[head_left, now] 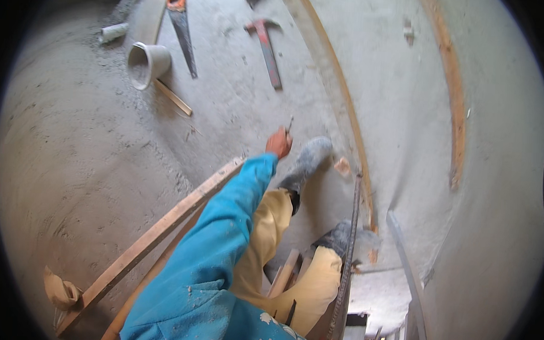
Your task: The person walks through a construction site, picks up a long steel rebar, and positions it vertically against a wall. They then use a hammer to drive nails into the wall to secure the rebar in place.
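My left arm, in a blue sleeve, reaches forward over the floor. At its end my left hand [279, 142] is closed, and a thin nail-like piece [290, 123] sticks out past the fingers. The hand is beside my left boot [313, 156], which is coated in grey dust. Farther ahead lies a claw hammer [267, 53] with worn red paint, out of the hand's touch. My right hand does not show.
Ahead on the left are a handsaw [181, 32] with an orange handle, a tipped bucket [148, 65] and a wood strip [174, 99]. Long timbers lie at left [156, 235] and right [451, 86]. A ribbed steel bar [348, 256] rises by my right leg; an opening [362, 338] shows below.
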Tool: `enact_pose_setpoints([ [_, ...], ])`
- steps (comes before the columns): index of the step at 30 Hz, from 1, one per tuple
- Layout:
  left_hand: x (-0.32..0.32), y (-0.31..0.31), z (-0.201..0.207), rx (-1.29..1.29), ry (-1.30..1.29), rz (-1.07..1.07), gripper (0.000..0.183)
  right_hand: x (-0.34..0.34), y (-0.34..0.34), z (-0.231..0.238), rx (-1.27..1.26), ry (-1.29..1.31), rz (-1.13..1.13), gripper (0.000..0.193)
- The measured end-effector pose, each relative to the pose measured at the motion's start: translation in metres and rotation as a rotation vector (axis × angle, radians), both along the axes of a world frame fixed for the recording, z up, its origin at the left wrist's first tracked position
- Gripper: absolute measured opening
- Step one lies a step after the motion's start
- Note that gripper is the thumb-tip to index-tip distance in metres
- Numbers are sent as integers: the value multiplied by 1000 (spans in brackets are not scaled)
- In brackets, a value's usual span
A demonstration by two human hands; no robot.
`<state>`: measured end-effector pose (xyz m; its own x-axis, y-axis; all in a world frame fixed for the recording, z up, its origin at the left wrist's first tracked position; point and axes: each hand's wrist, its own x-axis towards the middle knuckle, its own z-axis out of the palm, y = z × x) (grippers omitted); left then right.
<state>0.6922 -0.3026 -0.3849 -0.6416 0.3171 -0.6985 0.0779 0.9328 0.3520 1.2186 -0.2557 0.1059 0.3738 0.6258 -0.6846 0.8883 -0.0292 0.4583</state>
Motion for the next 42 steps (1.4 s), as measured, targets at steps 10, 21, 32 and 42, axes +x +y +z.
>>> enact_pose_setpoints([
  [10, 24, -101, 185, -178, -82, 118, 33, -67, 56, 35, -40, 96, 66, 34],
  [21, 30, -113, 288, -159, -116, 369, 30, -75, 79, 109, -232, 101, 291, 41],
  [32, 57, -114, 323, 15, -127, 508, 31, -220, 155, 119, 64, 258, 176, 28],
  [42, 105, -174, 323, -67, -141, 731, 29, -222, 178, 116, 54, 370, -205, 20],
])
